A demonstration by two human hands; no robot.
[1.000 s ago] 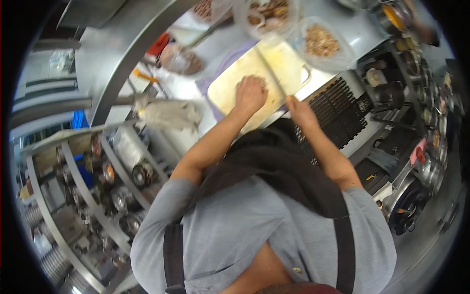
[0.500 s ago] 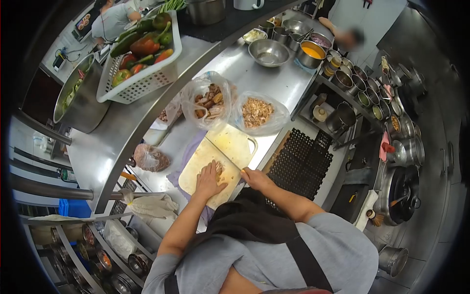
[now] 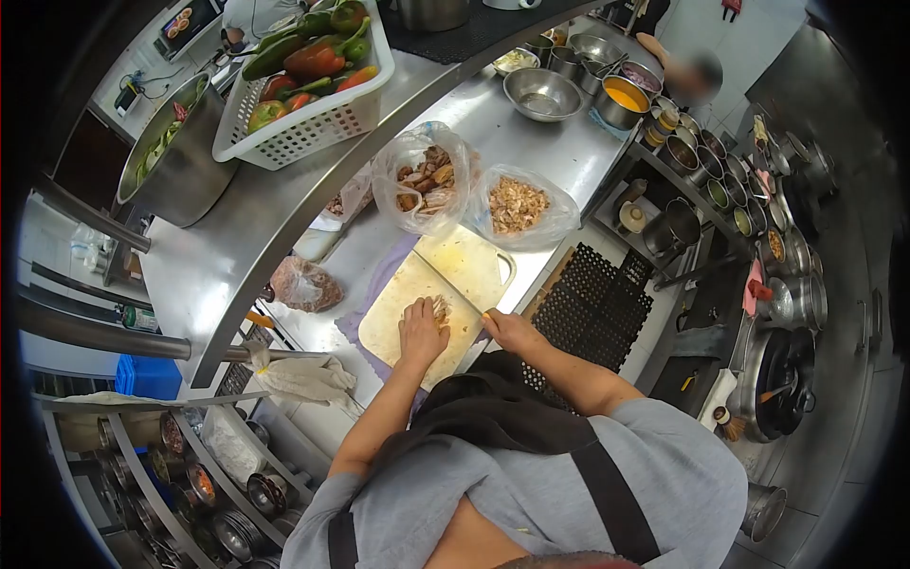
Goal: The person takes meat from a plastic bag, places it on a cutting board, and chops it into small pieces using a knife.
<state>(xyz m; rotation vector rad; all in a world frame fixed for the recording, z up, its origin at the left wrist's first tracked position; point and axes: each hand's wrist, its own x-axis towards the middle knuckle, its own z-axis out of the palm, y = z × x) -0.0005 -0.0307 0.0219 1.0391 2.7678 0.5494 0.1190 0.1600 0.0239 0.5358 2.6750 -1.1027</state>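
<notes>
A long knife (image 3: 449, 284) is in my right hand (image 3: 513, 333), its blade slanting across the cutting board (image 3: 381, 322). Brownish pieces of what looks like cooked meat (image 3: 441, 309) lie on the board beside the blade. My left hand (image 3: 423, 334) rests over them with its fingers bent and drawn together, holding them down and partly hiding them. Just beyond the board sit an opened plastic bag of larger meat chunks (image 3: 427, 180) and another of chopped meat (image 3: 518, 205). A purple cloth (image 3: 350, 327) shows under the board's left edge.
Left of the board lies a tied bag of ground-looking food (image 3: 305, 284). A raised steel shelf (image 3: 284, 209) carries a white basket (image 3: 303, 133) of peppers and a large pot (image 3: 180, 180). Metal bowls (image 3: 543, 95) stand farther back. Another person's arm (image 3: 654, 49) shows behind them.
The whole view has shifted, with the scene sliding right and slightly up. My left hand's fingers have drawn closer together over the meat. The knife stays in my right hand.
</notes>
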